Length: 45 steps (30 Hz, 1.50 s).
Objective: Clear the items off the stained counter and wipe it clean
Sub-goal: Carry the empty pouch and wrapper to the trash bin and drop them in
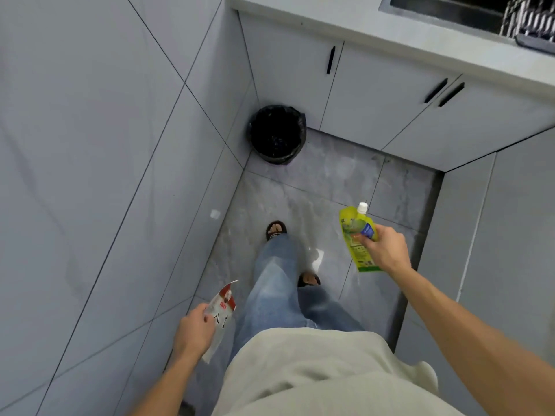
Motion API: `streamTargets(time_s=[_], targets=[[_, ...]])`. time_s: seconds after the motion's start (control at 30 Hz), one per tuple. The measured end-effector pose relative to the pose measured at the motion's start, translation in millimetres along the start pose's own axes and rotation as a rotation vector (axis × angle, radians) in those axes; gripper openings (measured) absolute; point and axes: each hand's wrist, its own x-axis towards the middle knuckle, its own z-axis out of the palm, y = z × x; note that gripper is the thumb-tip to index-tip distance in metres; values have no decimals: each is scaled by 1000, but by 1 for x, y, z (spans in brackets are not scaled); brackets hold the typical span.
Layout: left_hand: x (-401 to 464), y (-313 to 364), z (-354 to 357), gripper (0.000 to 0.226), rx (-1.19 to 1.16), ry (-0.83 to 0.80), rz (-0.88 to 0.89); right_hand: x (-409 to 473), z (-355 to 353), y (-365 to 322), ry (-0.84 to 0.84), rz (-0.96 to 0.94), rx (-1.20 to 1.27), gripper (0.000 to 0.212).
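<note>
- Fingers of the right hand [387, 250] are clamped on a yellow-green spouted pouch [357, 235], pinching it at mid-body, white cap pointing up and away.
- Fingers of the left hand [195, 328] are closed on a red-and-white wrapper [220, 316], which sticks up past the knuckles and hangs down below them, looking flat and empty.
- Both hands are full and held out over the floor, one on each side of the legs, well apart from each other.
- Ahead of both sets of fingers, tucked in the corner where the tiled wall meets the cabinet doors, sits the bin [276, 133] with a black liner, mouth open. It lies nearer the left hand's line than the right's, though neither hand is over it yet.
- Far beyond the right fingers and up, the table [360, 28] shows only as a pale edge strip, with a dark sink corner [444, 7] and a striped cloth [528, 16] at the very top. Whether stains or more items remain on it cannot be seen from here.
- My read: this is the clearing stage, mid-trip. Two pieces of litter are off the table and heading for disposal, but neither is dropped.
- Left to do, as I judge it: close on the bin, release both items into it, go back for anything else on the table, then fetch a cloth and wipe. No wiping gear is in either hand, so that part looks unstarted.
</note>
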Motion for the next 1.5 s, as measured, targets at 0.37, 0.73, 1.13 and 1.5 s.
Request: streamTargets(time_s=[0.37, 0.73, 1.13, 1.5], targets=[[140, 136, -101, 26, 96, -5, 164, 48, -5, -40, -67, 125, -84, 21], [217, 281, -168, 26, 81, 47, 280, 106, -33, -36, -149, 255, -146, 19], [242, 274, -167, 17, 17, -34, 16, 274, -64, -172, -153, 109, -52, 20], [417, 379, -130, 13, -240, 28, 86, 417, 47, -246, -180, 88, 205, 8]])
